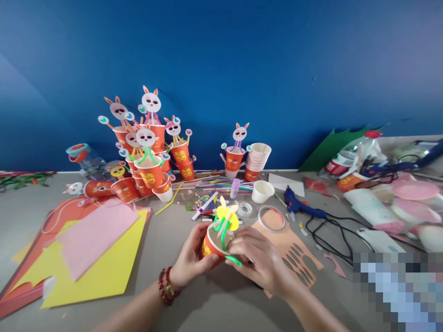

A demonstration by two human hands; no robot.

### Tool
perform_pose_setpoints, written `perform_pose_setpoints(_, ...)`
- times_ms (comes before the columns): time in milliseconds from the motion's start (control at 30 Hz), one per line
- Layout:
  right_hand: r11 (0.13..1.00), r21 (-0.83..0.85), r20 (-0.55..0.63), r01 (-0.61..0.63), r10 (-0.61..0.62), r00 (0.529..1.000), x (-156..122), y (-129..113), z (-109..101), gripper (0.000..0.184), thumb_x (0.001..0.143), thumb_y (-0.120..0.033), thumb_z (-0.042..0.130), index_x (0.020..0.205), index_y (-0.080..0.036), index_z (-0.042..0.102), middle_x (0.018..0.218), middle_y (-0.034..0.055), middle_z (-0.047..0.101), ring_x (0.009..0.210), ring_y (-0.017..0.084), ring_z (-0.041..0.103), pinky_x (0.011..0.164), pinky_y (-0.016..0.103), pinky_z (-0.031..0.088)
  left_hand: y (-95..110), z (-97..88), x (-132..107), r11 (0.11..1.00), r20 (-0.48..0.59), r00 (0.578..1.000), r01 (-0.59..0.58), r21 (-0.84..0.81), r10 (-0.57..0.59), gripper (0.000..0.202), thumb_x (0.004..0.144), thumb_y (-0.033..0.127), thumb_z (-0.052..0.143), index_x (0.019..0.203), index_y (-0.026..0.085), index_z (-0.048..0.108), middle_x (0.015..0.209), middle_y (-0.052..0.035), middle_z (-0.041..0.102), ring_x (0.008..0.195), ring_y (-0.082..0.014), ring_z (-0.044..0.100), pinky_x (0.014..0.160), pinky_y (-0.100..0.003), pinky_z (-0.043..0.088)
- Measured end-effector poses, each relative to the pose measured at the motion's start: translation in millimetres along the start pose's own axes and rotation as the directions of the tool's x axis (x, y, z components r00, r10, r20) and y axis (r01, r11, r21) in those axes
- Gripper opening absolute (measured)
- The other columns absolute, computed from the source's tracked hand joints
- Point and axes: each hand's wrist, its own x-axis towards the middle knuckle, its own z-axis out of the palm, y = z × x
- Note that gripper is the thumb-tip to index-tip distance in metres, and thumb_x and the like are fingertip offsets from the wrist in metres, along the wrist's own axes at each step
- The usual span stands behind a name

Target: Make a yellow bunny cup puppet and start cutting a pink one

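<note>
Left hand (pixel 189 252): our fingers grip the red paper cup (pixel 209 246).
Right hand (pixel 266 259): our fingers curl at its rim beside a green straw arm (pixel 234 260); we cannot tell whether they pinch anything.
Yellow rabbit head (pixel 229 218): above the cup, just beyond our fingers.
Blue glue gun (pixel 304 205): on the bench (pixel 166 318), beyond our right fingers.

The right hand (pixel 259 258) hides part of the red cup (pixel 208 249); the left edge cuts off a green-red bundle (pixel 26 180).
</note>
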Motion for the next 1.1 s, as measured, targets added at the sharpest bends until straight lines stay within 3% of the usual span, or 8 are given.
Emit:
perform_pose_setpoints(200, 0.999, -0.049, 0.086, 0.022, -0.017, 0.996, 0.1, 2.6, -1.2, 0.032, 0.092, -0.014, 0.063, 0.123, -0.021, 0.060, 0.096, 0.0055, 0.074, 0.087, 0.020, 0.067, 0.092, 0.038, 0.050, -0.1, -0.8, 0.2, 1.000, 0.026, 0.999, 0.027, 0.016, -0.027, 0.057, 0.083, 0.029, 0.075, 0.133, 0.025, 0.047, 0.125, -0.0087, 0.062, 0.114, -0.0244, 0.060, 0.098, -0.033, 0.048)
perform_pose_setpoints(333, 0.997, -0.079, 0.135, -0.016, 0.027, 0.990, 1.5, 0.6, -3.7, 0.016, 0.093, -0.018, 0.064, 0.109, -0.021, 0.064, 0.094, 0.0054, 0.073, 0.090, 0.021, 0.067, 0.089, 0.036, 0.050, -0.6, -1.0, 1.5, 0.999, 0.027, 0.999, 0.033, 0.030, -0.034, 0.058, 0.083, 0.031, 0.075, 0.133, 0.023, 0.048, 0.126, -0.0105, 0.062, 0.114, -0.0265, 0.060, 0.098, -0.036, 0.048)
perform_pose_setpoints(433, 0.996, -0.088, 0.109, -0.016, 0.025, 0.994, 2.7, -1.0, -4.9, 0.008, 0.093, -0.021, 0.064, 0.101, -0.021, 0.064, 0.096, 0.0058, 0.073, 0.093, 0.020, 0.067, 0.090, 0.036, 0.051, 0.0, -0.5, 1.8, 0.999, 0.034, 0.999, 0.035, 0.023, -0.036, 0.058, 0.083, 0.032, 0.075, 0.133, 0.023, 0.048, 0.127, -0.0107, 0.061, 0.116, -0.0271, 0.060, 0.098, -0.037, 0.048)
perform_pose_setpoints(733, 0.997, -0.075, 0.058, -0.011, 0.015, 0.998, 3.9, -2.9, -4.9, 0.006, 0.096, -0.025, 0.062, 0.099, -0.021, 0.065, 0.093, 0.0061, 0.075, 0.089, 0.021, 0.067, 0.090, 0.037, 0.051, 0.8, -0.7, 0.0, 0.995, 0.028, 1.000, 0.004, 0.102, -0.007, 0.061, 0.083, 0.036, 0.074, 0.136, 0.024, 0.045, 0.130, -0.0120, 0.060, 0.119, -0.0301, 0.059, 0.101, -0.041, 0.048)
perform_pose_setpoints(900, 0.998, -0.045, 0.042, -0.035, 0.037, 0.998, 6.3, -8.1, -5.4, 0.010, 0.098, -0.027, 0.058, 0.097, -0.021, 0.066, 0.088, 0.0055, 0.072, 0.084, 0.019, 0.065, 0.081, 0.033, 0.052, -1.5, -1.2, -0.7, 0.977, 0.033, 0.999, -0.039, 0.207, 0.032, 0.077, 0.072, 0.040, 0.085, 0.136, 0.026, 0.045, 0.132, -0.0118, 0.059, 0.121, -0.0326, 0.059, 0.104, -0.043, 0.047)
perform_pose_setpoints(1100, 0.997, -0.054, 0.051, -0.046, 0.048, 0.998, 5.6, -8.6, -3.6, 0.007, 0.096, -0.019, 0.059, 0.097, -0.021, 0.066, 0.091, 0.0050, 0.073, 0.092, 0.021, 0.065, 0.091, 0.036, 0.050, 3.5, -0.6, 2.9, 0.937, 0.037, 0.998, -0.053, 0.346, 0.043, 0.071, 0.078, 0.035, 0.080, 0.137, 0.024, 0.042, 0.132, -0.0129, 0.059, 0.121, -0.0318, 0.059, 0.104, -0.044, 0.047)
